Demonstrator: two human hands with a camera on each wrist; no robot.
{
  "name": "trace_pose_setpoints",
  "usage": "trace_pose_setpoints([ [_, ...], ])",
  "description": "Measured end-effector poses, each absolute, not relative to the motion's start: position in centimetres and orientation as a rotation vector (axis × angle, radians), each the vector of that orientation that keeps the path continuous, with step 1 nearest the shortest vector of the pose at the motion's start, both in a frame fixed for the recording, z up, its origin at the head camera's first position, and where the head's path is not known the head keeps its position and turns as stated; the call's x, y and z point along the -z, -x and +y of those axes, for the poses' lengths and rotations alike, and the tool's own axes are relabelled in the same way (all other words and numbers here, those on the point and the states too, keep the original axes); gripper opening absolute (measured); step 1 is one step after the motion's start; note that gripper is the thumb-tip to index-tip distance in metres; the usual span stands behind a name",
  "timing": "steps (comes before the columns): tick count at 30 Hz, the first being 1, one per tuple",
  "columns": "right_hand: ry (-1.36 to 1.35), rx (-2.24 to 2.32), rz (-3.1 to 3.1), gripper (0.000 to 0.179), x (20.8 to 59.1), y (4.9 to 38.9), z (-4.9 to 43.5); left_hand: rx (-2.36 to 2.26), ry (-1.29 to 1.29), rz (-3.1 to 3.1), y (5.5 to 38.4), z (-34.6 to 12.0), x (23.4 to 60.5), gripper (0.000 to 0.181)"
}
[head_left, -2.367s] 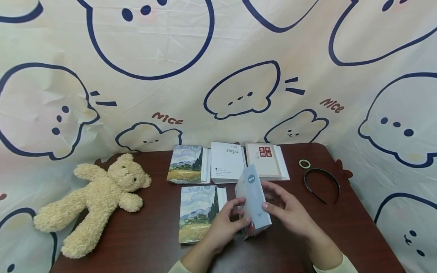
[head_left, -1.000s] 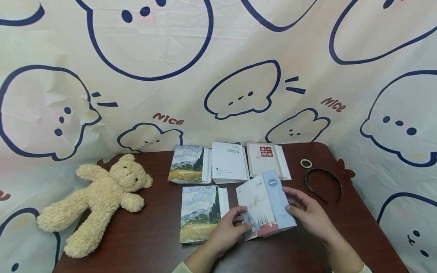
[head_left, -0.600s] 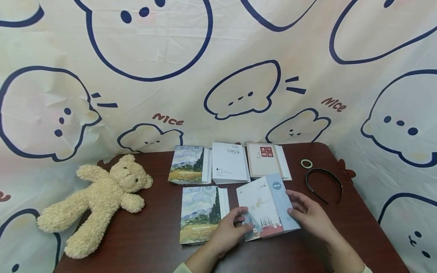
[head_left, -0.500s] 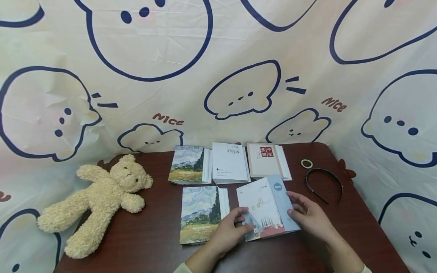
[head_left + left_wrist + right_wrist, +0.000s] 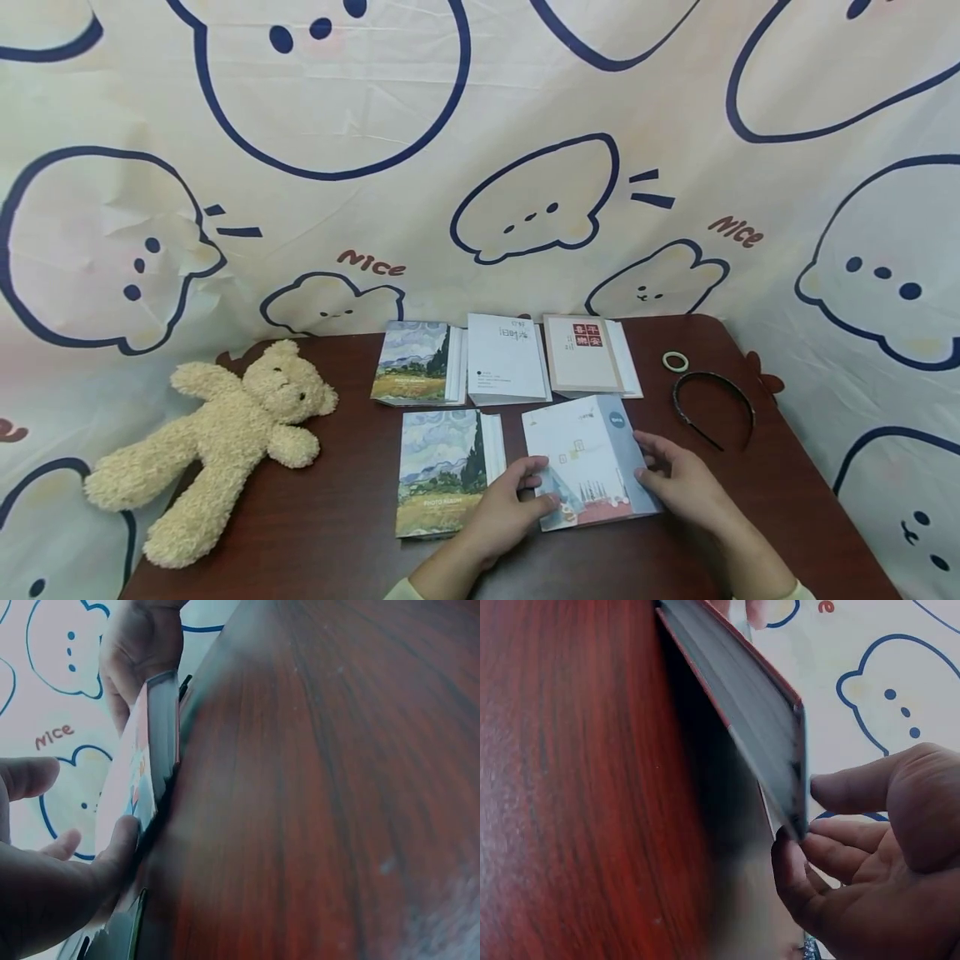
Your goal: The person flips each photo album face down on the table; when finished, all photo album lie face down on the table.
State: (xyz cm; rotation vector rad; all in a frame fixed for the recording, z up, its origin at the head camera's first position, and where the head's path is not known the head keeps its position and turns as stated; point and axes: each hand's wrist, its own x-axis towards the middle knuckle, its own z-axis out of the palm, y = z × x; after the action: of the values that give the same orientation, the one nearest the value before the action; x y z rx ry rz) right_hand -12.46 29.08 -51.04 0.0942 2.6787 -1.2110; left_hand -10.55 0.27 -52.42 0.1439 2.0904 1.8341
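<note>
A photo album (image 5: 581, 467) with a white cover, blue spine and pink lower part lies tilted low over the table, its spine side raised in the right wrist view. My right hand (image 5: 686, 483) grips the spine, thumb (image 5: 847, 793) on the outside and fingers curled at the lower edge. At the album's left edge is my left hand (image 5: 510, 508). In the left wrist view one of its fingertips (image 5: 127, 829) touches the album's edge, while the other digits stand apart from the cover. Beside the left hand lies an album with a painted landscape (image 5: 438, 467).
Behind the hands, another landscape album (image 5: 411, 362), a white album (image 5: 506, 358) and a beige album (image 5: 581, 354) lie in a row. A plush bear (image 5: 225, 442) is at left. A pale green ring (image 5: 675, 354) and a black headband (image 5: 678, 404) lie at right on the table (image 5: 330, 517).
The white and blue album has turned from nearly upright, spine facing me, to cover facing up, and come down. My right hand moved right and down with the spine; the left stayed near its edge.
</note>
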Motion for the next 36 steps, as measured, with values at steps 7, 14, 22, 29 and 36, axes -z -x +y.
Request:
trace_pose_setpoints([
  [7,-0.097,1.040,2.736,0.056,51.3,12.6,28.8,-1.848,-0.146,2.080,10.4,0.2,52.3,0.053],
  [14,-0.032,0.950,2.803,0.057,51.3,12.6,28.5,-1.819,-0.164,2.071,10.4,-0.1,51.7,0.053],
  [22,0.028,0.936,2.843,0.058,51.4,12.4,27.7,-1.806,-0.177,2.056,10.2,-0.6,51.5,0.053],
  [29,0.068,0.974,2.900,0.057,51.2,12.2,26.5,-1.831,-0.187,2.035,10.3,-1.0,51.5,0.052],
  [36,0.104,1.018,2.911,0.059,50.5,12.5,24.7,-1.872,-0.199,2.052,10.3,-1.7,51.6,0.051],
])
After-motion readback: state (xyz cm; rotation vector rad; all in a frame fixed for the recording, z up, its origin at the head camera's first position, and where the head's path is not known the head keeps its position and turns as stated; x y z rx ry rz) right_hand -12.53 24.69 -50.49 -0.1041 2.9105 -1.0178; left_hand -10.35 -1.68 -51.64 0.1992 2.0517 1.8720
